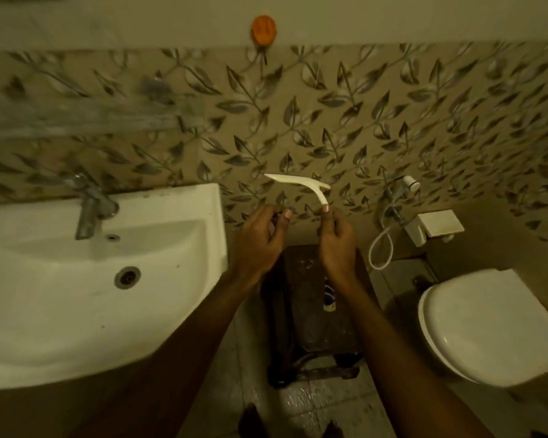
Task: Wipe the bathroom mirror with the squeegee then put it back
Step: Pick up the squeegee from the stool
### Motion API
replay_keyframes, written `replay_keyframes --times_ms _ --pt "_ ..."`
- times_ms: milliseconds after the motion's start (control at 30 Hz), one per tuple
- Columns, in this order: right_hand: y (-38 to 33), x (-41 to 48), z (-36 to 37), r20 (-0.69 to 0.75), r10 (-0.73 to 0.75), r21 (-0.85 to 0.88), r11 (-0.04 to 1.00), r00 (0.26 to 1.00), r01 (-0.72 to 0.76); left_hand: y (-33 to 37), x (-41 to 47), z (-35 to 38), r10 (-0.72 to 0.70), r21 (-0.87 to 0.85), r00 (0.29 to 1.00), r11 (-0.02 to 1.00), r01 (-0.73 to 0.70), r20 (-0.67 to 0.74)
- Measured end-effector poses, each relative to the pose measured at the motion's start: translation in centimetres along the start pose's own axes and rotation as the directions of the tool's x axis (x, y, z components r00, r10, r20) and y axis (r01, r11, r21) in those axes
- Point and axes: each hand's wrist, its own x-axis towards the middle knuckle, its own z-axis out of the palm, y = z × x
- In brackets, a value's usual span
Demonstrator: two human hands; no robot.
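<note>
Two of our hands are up over the dark stool (301, 330). Our right hand (336, 241) pinches the handle end of the white squeegee (298, 182), its blade up by the leafy wall (393, 105). Our left hand (260, 238) curls its fingers just beside; we cannot tell if they hold anything.

You are standing in a home bathroom, shown by 1 white ceramic washbasin (60, 311) with a grey metal tap (91, 210) on your left, 1 white closed-lid toilet (487, 324) on your right, a white hand-spray (411, 184) and beige leaf-patterned wall tiles (361, 121) behind them.
</note>
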Motion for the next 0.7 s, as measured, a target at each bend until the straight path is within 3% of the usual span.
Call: replay_keyframes --times_ms 200,400,567,700 --pt "-6.5 -1.9 2.5 0.030 -0.169 0.078 0.983 0.985 0.166 0.4 -0.1 -5.1 -0.021 -0.088 0.987 0.996 0.007 -0.158" --pt "-13.2 -3.3 4.4 0.096 -0.243 0.319 0.926 0.965 0.201 0.8 0.2 -11.7 0.012 0.018 0.953 1.000 -0.007 -0.303" --pt "-19.0 -4.6 6.6 0.163 -0.198 0.369 0.921 0.967 0.126 2.0 1.5 -18.1 0.057 0.033 0.911 0.998 -0.048 -0.408" --pt "-24.4 -5.1 9.0 0.282 -0.278 0.490 0.865 0.918 0.111 2.2 4.3 -23.2 0.129 0.068 0.863 0.992 -0.109 -0.489"
